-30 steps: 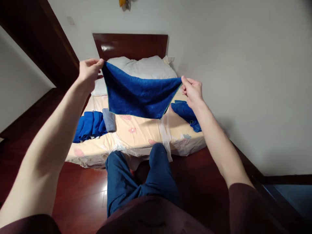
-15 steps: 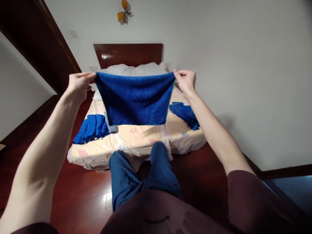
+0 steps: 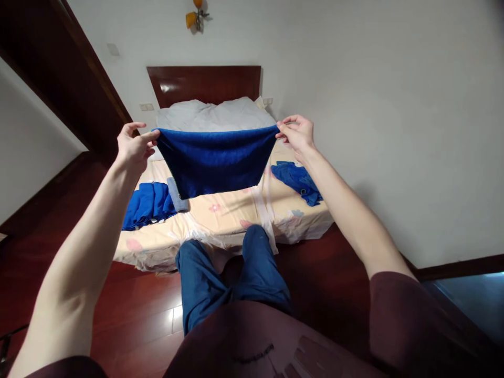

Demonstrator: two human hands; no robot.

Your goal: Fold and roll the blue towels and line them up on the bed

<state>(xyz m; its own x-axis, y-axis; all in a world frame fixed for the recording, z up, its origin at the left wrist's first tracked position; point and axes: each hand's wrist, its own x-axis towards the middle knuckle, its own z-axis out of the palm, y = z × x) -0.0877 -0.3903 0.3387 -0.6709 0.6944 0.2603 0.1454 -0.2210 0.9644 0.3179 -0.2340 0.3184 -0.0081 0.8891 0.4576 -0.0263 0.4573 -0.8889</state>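
A blue towel point(image 3: 216, 160) hangs stretched out in the air between my two hands, over the bed. My left hand point(image 3: 136, 143) pinches its upper left corner between thumb and finger, the other fingers loosely curled or raised. At the upper right corner, my right hand point(image 3: 297, 134) is closed in a pinch on the edge. The towel's top edge sags slightly, and its lower edge hangs free. On the left of the bed lie several folded blue towels point(image 3: 147, 205) in a row, beside a folded grey-blue cloth point(image 3: 178, 195). A crumpled blue towel heap point(image 3: 297, 181) lies on the right.
The bed point(image 3: 214, 210) has a plastic-covered, flowered yellow surface, with grey-white bedding point(image 3: 208, 115) against a dark wooden headboard point(image 3: 208, 84). A white wall point(image 3: 374, 131) rises on the right. Reddish wooden floor point(image 3: 134, 304) surrounds my legs. A wall lamp point(image 3: 192, 20) hangs above.
Both hands and the towel's top edge have come down a little and slightly closer together. The towel's lower edge has swung up on the right. My left fingers have spread somewhat.
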